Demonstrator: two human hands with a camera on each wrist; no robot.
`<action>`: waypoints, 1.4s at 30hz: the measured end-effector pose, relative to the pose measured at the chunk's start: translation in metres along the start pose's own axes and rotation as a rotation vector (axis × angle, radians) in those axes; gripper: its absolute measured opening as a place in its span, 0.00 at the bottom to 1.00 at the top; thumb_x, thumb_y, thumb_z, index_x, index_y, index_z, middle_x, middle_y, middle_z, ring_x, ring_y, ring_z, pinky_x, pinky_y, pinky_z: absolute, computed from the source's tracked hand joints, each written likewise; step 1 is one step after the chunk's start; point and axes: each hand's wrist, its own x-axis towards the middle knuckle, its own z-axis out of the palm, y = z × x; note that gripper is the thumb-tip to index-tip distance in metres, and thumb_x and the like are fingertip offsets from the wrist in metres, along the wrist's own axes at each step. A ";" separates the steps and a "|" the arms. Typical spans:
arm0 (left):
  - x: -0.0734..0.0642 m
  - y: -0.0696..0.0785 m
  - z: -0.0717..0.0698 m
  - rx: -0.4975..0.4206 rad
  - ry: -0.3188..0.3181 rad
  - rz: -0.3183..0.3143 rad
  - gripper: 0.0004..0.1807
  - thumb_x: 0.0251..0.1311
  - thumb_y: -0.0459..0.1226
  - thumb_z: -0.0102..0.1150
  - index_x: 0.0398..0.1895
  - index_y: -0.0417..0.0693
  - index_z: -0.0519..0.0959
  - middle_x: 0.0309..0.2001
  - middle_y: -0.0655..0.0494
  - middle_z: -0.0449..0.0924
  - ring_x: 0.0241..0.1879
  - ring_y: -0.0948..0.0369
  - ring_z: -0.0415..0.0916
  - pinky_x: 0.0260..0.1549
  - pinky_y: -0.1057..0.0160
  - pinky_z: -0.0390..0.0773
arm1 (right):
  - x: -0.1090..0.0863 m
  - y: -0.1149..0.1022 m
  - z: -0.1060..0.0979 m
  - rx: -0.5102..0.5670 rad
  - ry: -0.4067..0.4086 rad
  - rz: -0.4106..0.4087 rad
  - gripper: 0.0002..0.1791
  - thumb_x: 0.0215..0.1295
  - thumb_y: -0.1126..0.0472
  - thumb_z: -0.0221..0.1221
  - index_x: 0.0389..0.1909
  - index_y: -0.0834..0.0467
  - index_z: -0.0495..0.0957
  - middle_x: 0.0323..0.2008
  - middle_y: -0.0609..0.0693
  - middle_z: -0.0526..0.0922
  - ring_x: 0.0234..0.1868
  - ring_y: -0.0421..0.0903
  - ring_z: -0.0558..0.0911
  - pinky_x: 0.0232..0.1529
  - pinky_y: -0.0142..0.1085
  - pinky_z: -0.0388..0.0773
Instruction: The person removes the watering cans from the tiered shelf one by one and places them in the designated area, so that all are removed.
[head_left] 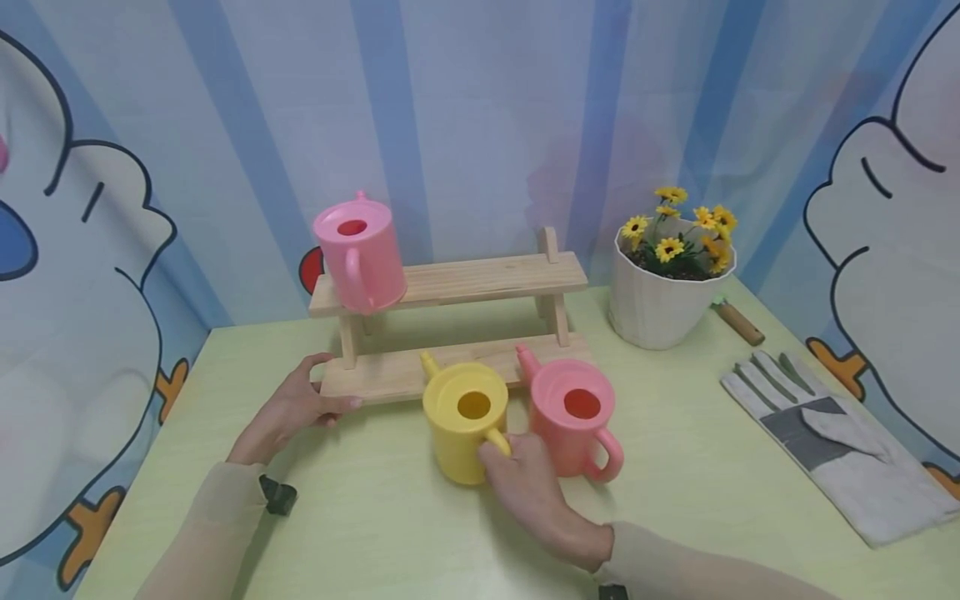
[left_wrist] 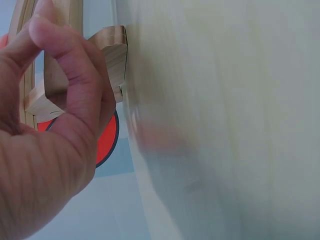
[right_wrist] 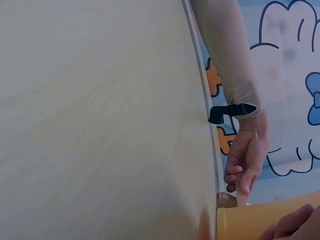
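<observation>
My left hand (head_left: 296,404) grips the left end of the lower board of a two-tier wooden plant stand (head_left: 480,279); in the left wrist view thumb and fingers (left_wrist: 82,95) curl round the board end. My right hand (head_left: 525,487) holds the handle of a yellow watering can (head_left: 465,425), its spout toward the stand. Close to its right stands a pink watering can (head_left: 573,417), spout toward the lower board, handle toward me. A lighter pink watering can (head_left: 367,258) sits on the upper board's left end. In the right wrist view the yellow can (right_wrist: 260,215) shows only in part.
A white pot (head_left: 660,308) of yellow flowers stands at the back right. Beside it lies a wooden-handled tool (head_left: 738,323). A pair of grey-white gloves (head_left: 832,450) lies along the right side of the table (head_left: 360,533). A printed curtain (head_left: 480,125) hangs behind the stand.
</observation>
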 end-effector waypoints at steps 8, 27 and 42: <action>0.001 -0.001 0.000 -0.005 -0.002 0.001 0.62 0.68 0.42 0.76 0.89 0.43 0.39 0.51 0.44 0.81 0.29 0.62 0.79 0.36 0.64 0.80 | 0.005 0.008 0.001 -0.002 0.022 0.046 0.18 0.67 0.61 0.56 0.15 0.55 0.73 0.13 0.43 0.70 0.15 0.40 0.67 0.16 0.27 0.60; -0.002 0.003 0.000 -0.008 -0.006 -0.003 0.62 0.67 0.43 0.77 0.89 0.44 0.40 0.52 0.44 0.82 0.29 0.62 0.79 0.37 0.64 0.81 | -0.003 0.011 0.003 0.004 0.005 -0.014 0.19 0.71 0.61 0.56 0.17 0.56 0.71 0.13 0.43 0.70 0.16 0.41 0.70 0.18 0.29 0.63; -0.005 0.003 0.000 -0.026 -0.016 0.021 0.62 0.67 0.44 0.77 0.89 0.44 0.40 0.51 0.45 0.82 0.29 0.63 0.79 0.37 0.65 0.82 | -0.006 0.009 0.005 0.017 0.024 -0.022 0.20 0.69 0.63 0.55 0.14 0.55 0.71 0.12 0.42 0.68 0.16 0.39 0.67 0.19 0.28 0.61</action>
